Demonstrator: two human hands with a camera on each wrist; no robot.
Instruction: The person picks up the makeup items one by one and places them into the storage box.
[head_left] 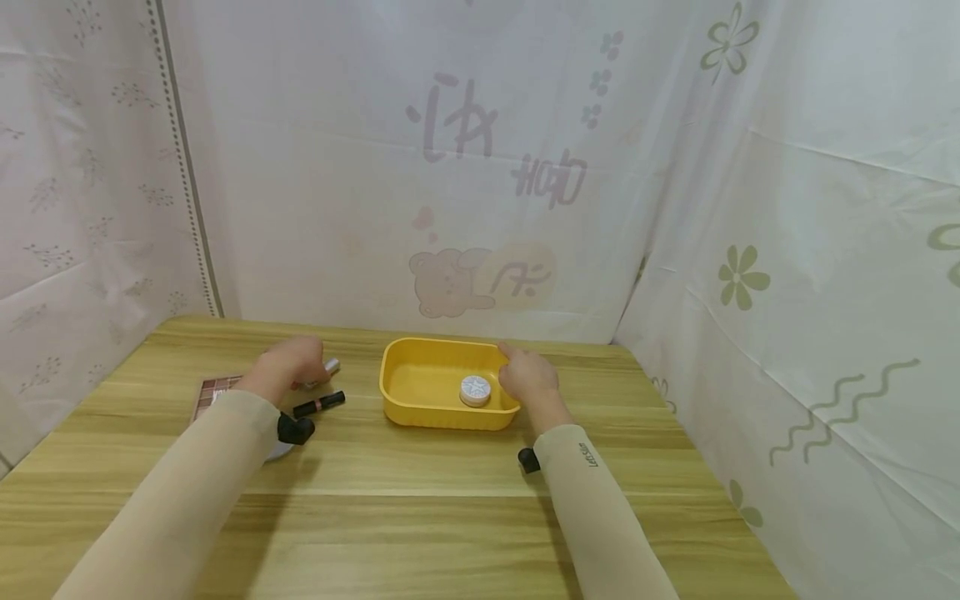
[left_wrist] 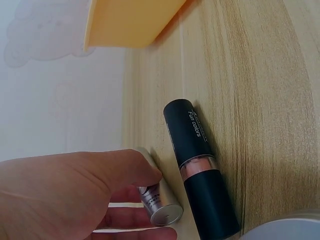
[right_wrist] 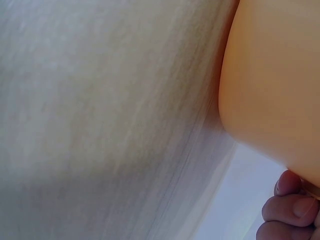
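At the left of the table, my left hand (head_left: 295, 363) pinches a small silver cosmetic tube (left_wrist: 161, 202), its thumb on top and its fingers at the other side. A black lipstick-like tube (left_wrist: 194, 160) with a pink band and the words "Fun colors" lies beside it on the wood. My right hand (head_left: 529, 380) grips the right rim of a yellow tray (head_left: 420, 417); curled fingertips (right_wrist: 287, 210) show at its edge in the right wrist view. Inside the tray, toward the right, sits a round white case (head_left: 475, 390) with a star pattern on its lid.
A brown checked palette-like item (head_left: 213, 390) lies under the left forearm, mostly hidden. A pale round object (head_left: 279, 451) shows partly below the left wrist. White printed curtains (head_left: 525, 167) hang behind and at both sides of the wooden table (head_left: 375, 533).
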